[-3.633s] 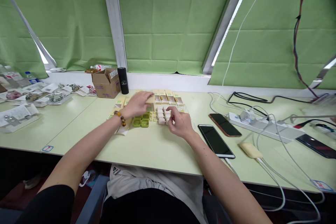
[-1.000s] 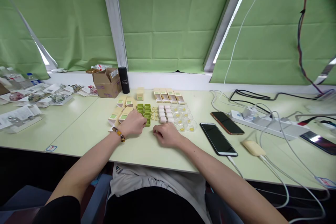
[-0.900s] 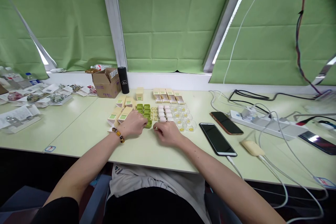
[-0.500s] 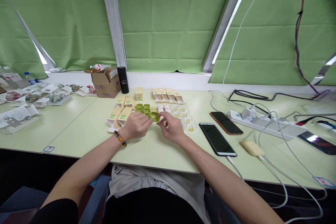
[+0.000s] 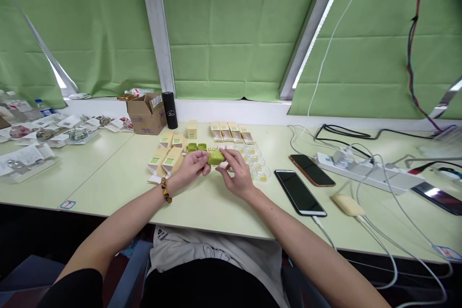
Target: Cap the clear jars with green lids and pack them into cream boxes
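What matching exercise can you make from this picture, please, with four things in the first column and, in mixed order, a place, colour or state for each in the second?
Things:
1. green piece
2. black cylinder
3. bracelet
4. white-edged phone

Descriptions:
A. upright, beside the cardboard box
B. with a white cable at its near end
C. held between the left hand and the right hand
D. made of yellow and dark beads

Right pairs: 1-C, 2-A, 3-D, 4-B.
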Demonstrator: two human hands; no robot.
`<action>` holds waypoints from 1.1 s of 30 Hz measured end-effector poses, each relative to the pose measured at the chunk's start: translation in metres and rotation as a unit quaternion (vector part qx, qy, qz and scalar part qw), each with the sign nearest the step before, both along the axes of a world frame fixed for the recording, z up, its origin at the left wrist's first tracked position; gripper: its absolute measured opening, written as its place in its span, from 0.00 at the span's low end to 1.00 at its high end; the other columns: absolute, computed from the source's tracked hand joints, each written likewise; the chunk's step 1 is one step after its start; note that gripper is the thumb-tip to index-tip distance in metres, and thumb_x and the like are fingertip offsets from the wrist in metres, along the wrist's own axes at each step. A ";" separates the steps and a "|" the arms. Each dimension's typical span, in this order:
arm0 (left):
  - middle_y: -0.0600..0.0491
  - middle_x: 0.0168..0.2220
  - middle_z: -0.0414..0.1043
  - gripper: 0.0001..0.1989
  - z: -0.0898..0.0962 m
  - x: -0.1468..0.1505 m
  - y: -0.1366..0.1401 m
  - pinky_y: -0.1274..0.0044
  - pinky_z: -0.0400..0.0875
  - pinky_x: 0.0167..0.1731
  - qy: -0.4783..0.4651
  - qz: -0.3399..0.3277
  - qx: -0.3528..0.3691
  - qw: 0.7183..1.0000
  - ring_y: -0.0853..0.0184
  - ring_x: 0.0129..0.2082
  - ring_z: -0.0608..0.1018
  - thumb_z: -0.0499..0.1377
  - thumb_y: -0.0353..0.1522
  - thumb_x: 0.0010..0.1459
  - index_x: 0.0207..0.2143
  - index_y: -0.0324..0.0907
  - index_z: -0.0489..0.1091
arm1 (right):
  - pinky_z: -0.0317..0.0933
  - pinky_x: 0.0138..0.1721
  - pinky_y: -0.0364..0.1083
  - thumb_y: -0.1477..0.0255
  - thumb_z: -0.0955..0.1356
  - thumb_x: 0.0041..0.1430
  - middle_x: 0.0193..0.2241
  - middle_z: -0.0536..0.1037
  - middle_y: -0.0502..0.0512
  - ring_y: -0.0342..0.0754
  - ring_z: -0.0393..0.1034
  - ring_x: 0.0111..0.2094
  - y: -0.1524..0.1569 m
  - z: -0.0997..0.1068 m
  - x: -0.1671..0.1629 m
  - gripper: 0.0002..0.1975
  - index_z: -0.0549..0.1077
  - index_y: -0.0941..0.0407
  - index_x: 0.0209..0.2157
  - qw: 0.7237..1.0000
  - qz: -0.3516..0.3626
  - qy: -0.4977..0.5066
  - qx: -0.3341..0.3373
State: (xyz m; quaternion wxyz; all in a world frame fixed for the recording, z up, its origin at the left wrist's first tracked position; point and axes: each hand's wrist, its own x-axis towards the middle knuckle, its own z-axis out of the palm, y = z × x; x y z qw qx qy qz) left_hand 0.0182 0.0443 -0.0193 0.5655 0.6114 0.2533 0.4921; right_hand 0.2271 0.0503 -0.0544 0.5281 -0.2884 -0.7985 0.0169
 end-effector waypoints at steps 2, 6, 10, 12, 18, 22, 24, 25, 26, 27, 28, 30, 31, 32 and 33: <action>0.61 0.18 0.63 0.26 0.000 0.003 -0.001 0.77 0.59 0.28 -0.034 -0.039 -0.051 0.997 0.74 0.19 0.64 0.70 0.53 0.59 0.34 0.42 0.66 | 0.81 0.35 0.52 0.68 0.67 0.72 0.58 0.73 0.64 0.56 0.76 0.49 0.000 -0.002 -0.002 0.28 0.62 0.47 0.70 1.000 0.010 0.006 0.006; 0.60 0.15 0.62 0.24 0.000 0.005 -0.004 0.76 0.59 0.27 -0.046 -0.079 -0.101 0.991 0.73 0.18 0.62 0.70 0.50 0.60 0.32 0.42 0.65 | 0.81 0.36 0.52 0.69 0.67 0.72 0.55 0.76 0.63 0.58 0.75 0.53 0.000 -0.004 -0.005 0.24 0.65 0.47 0.66 0.999 0.023 0.026 0.002; 0.59 0.17 0.64 0.25 -0.004 0.005 -0.001 0.77 0.59 0.26 -0.018 -0.087 -0.108 0.990 0.73 0.18 0.64 0.69 0.52 0.60 0.34 0.41 0.68 | 0.80 0.34 0.52 0.67 0.69 0.69 0.51 0.75 0.62 0.56 0.75 0.48 -0.003 0.001 -0.006 0.21 0.69 0.48 0.61 0.997 0.029 0.061 -0.026; 0.57 0.21 0.67 0.27 -0.008 0.004 0.002 0.77 0.60 0.27 0.012 -0.067 -0.076 0.995 0.73 0.21 0.67 0.68 0.55 0.59 0.36 0.40 0.69 | 0.80 0.34 0.51 0.65 0.70 0.67 0.50 0.73 0.62 0.56 0.74 0.48 -0.006 0.005 -0.007 0.20 0.70 0.49 0.59 0.995 0.037 0.083 -0.051; 0.45 0.49 0.75 0.19 -0.015 -0.002 0.005 0.68 0.74 0.50 0.170 0.143 0.195 0.955 0.61 0.47 0.77 0.66 0.43 0.67 0.55 0.45 0.71 | 0.81 0.42 0.51 0.64 0.69 0.69 0.57 0.73 0.62 0.56 0.73 0.56 -0.011 0.015 -0.006 0.18 0.70 0.49 0.58 0.985 0.087 0.103 -0.111; 0.43 0.64 0.63 0.25 -0.010 -0.010 0.000 0.59 0.71 0.63 0.293 0.153 0.379 0.864 0.54 0.66 0.68 0.61 0.31 0.70 0.66 0.55 0.67 | 0.80 0.44 0.53 0.64 0.68 0.71 0.55 0.78 0.61 0.55 0.76 0.53 -0.008 0.012 -0.006 0.18 0.72 0.49 0.59 0.978 0.117 0.085 -0.149; 0.44 0.64 0.63 0.24 -0.008 -0.013 -0.002 0.58 0.71 0.63 0.322 0.140 0.422 0.836 0.54 0.66 0.67 0.59 0.28 0.70 0.65 0.58 0.70 | 0.79 0.45 0.54 0.64 0.68 0.71 0.53 0.79 0.61 0.56 0.74 0.54 -0.005 0.011 -0.007 0.18 0.74 0.49 0.59 0.981 0.117 0.062 -0.145; 0.44 0.63 0.64 0.24 -0.007 -0.014 -0.002 0.58 0.71 0.63 0.327 0.136 0.432 0.829 0.55 0.65 0.68 0.59 0.28 0.70 0.64 0.58 0.71 | 0.79 0.46 0.55 0.64 0.69 0.71 0.51 0.80 0.60 0.56 0.74 0.54 -0.004 0.010 -0.007 0.18 0.74 0.49 0.60 0.982 0.117 0.050 -0.141; 0.44 0.62 0.65 0.23 -0.006 -0.014 -0.002 0.57 0.71 0.64 0.325 0.135 0.432 0.830 0.55 0.64 0.69 0.60 0.28 0.70 0.63 0.57 0.72 | 0.78 0.46 0.55 0.64 0.69 0.71 0.50 0.80 0.60 0.56 0.74 0.53 -0.003 0.010 -0.007 0.19 0.73 0.49 0.61 0.983 0.116 0.044 -0.136; 0.44 0.61 0.66 0.22 -0.006 -0.014 -0.001 0.57 0.71 0.65 0.316 0.139 0.420 0.839 0.55 0.64 0.70 0.61 0.29 0.69 0.62 0.56 0.73 | 0.77 0.47 0.56 0.64 0.68 0.72 0.50 0.81 0.60 0.55 0.75 0.51 -0.002 0.010 -0.006 0.20 0.73 0.50 0.62 0.984 0.110 0.043 -0.131; 0.44 0.60 0.67 0.22 -0.006 -0.014 0.001 0.58 0.71 0.65 0.300 0.148 0.397 0.855 0.55 0.63 0.71 0.64 0.30 0.68 0.62 0.54 0.74 | 0.76 0.49 0.56 0.64 0.67 0.72 0.49 0.81 0.60 0.55 0.75 0.50 -0.001 0.010 -0.005 0.19 0.73 0.50 0.62 0.986 0.098 0.046 -0.124; 0.44 0.60 0.68 0.22 -0.007 -0.016 0.007 0.60 0.71 0.65 0.248 0.176 0.325 0.895 0.55 0.64 0.71 0.68 0.33 0.64 0.60 0.51 0.75 | 0.74 0.52 0.58 0.66 0.65 0.74 0.48 0.82 0.60 0.55 0.75 0.50 0.001 0.011 -0.002 0.15 0.75 0.52 0.57 0.993 0.054 0.033 -0.102; 0.44 0.60 0.69 0.23 -0.008 -0.017 0.011 0.62 0.71 0.64 0.213 0.188 0.283 0.916 0.55 0.64 0.72 0.70 0.35 0.62 0.60 0.50 0.75 | 0.72 0.54 0.59 0.69 0.65 0.74 0.47 0.82 0.60 0.56 0.74 0.51 0.002 0.011 -0.001 0.13 0.77 0.52 0.53 0.996 0.026 0.007 -0.086; 0.45 0.61 0.70 0.24 -0.009 -0.018 0.016 0.64 0.72 0.62 0.172 0.190 0.238 0.937 0.55 0.63 0.73 0.71 0.36 0.61 0.59 0.49 0.76 | 0.69 0.57 0.60 0.71 0.64 0.73 0.46 0.83 0.59 0.58 0.72 0.53 0.003 0.011 0.000 0.12 0.79 0.53 0.49 0.997 -0.003 -0.035 -0.070; 0.45 0.61 0.71 0.25 -0.010 -0.020 0.020 0.65 0.73 0.61 0.123 0.182 0.195 0.956 0.56 0.62 0.74 0.72 0.37 0.61 0.59 0.47 0.76 | 0.67 0.59 0.61 0.73 0.64 0.72 0.47 0.84 0.60 0.59 0.70 0.55 0.004 0.010 0.001 0.12 0.80 0.53 0.46 0.994 -0.030 -0.089 -0.057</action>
